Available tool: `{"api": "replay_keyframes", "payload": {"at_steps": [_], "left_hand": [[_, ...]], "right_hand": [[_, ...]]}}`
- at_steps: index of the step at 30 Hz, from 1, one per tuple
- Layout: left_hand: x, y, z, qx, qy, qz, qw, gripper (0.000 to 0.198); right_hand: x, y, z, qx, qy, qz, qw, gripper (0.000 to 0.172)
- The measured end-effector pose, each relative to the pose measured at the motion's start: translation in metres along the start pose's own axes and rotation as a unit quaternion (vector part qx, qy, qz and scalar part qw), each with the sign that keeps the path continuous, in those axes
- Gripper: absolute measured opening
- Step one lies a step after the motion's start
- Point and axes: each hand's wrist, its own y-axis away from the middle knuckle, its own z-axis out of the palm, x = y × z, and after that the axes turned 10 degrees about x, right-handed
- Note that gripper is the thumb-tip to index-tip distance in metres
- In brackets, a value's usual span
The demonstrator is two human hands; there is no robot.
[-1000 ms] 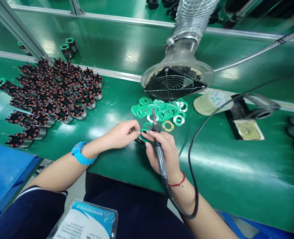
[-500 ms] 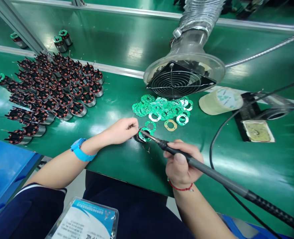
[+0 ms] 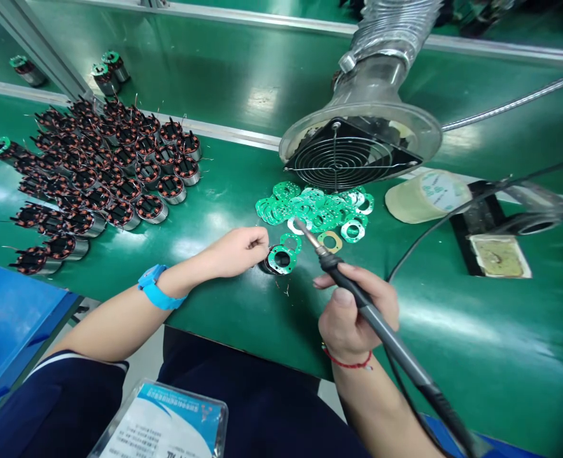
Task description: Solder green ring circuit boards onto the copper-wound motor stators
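In the head view, a worker's left hand (image 3: 238,254) curls its fingers beside a wound core (image 3: 266,266) capped with a green ring board (image 3: 272,258) on the bench; whether they pinch anything cannot be told. The right hand (image 3: 357,312) grasps a soldering iron (image 3: 381,324), its tip apart from the core.

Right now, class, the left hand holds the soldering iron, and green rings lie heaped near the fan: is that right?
One slip: in the head view, the right hand, not the left hand, holds the soldering iron. Green rings do lie heaped near the fan.
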Motion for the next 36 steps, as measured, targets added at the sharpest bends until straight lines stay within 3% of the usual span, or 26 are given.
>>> {"api": "replay_keyframes", "payload": {"at_steps": [3, 5, 9, 12, 14, 16, 19, 20, 22, 23, 25, 28, 31, 36], "left_hand": [[0.001, 0.0, 0.0, -0.003, 0.004, 0.002, 1.0, 0.011], [0.003, 0.0, -0.001, -0.005, -0.001, -0.002, 1.0, 0.011], [0.006, 0.002, -0.003, -0.009, -0.021, -0.023, 0.999, 0.011], [0.007, 0.005, -0.005, 0.002, -0.058, -0.024, 0.998, 0.013], [0.008, 0.009, -0.007, 0.013, -0.106, -0.009, 0.994, 0.021], [0.011, 0.012, -0.008, -0.002, -0.156, 0.007, 0.988, 0.031], [0.016, 0.016, -0.008, -0.046, -0.207, 0.028, 0.977, 0.036], [0.017, 0.017, -0.007, -0.054, -0.22, 0.034, 0.973, 0.035], [0.017, 0.019, -0.007, -0.062, -0.239, 0.041, 0.968, 0.029], [0.017, 0.02, -0.008, -0.065, -0.246, 0.044, 0.966, 0.024], [0.016, 0.022, -0.01, -0.057, -0.26, 0.056, 0.962, 0.011], [0.016, 0.022, -0.016, -0.012, -0.274, 0.107, 0.956, 0.006], [0.015, 0.02, -0.019, 0.019, -0.26, 0.19, 0.947, 0.005], [0.008, 0.016, -0.014, -0.046, -0.27, 0.29, 0.917, 0.018]], "right_hand": [[-0.006, -0.011, -0.001, 0.031, 0.032, -0.043, 0.998, 0.025], [-0.008, -0.024, -0.006, 0.055, 0.089, -0.032, 0.994, 0.025], [0.01, -0.058, -0.031, 0.096, 0.248, -0.034, 0.963, 0.026], [0.042, -0.082, -0.058, 0.051, 0.359, -0.078, 0.929, 0.036], [0.06, -0.09, -0.072, -0.033, 0.38, -0.05, 0.923, 0.042], [0.068, -0.089, -0.075, -0.047, 0.362, 0.005, 0.931, 0.04], [0.054, -0.072, -0.061, 0.024, 0.259, 0.052, 0.964, 0.039], [0.044, -0.064, -0.052, 0.019, 0.213, 0.059, 0.975, 0.04], [0.023, -0.048, -0.032, -0.056, 0.156, 0.045, 0.985, 0.036], [0.013, -0.042, -0.021, -0.122, 0.15, 0.026, 0.981, 0.034], [-0.003, -0.035, -0.003, -0.27, 0.128, -0.037, 0.954, 0.046], [-0.011, -0.034, 0.014, -0.364, 0.093, -0.097, 0.922, 0.061], [-0.006, -0.037, 0.019, -0.371, 0.094, -0.089, 0.92, 0.061], [0.008, -0.034, 0.012, -0.285, 0.131, -0.064, 0.947, 0.059]]}}
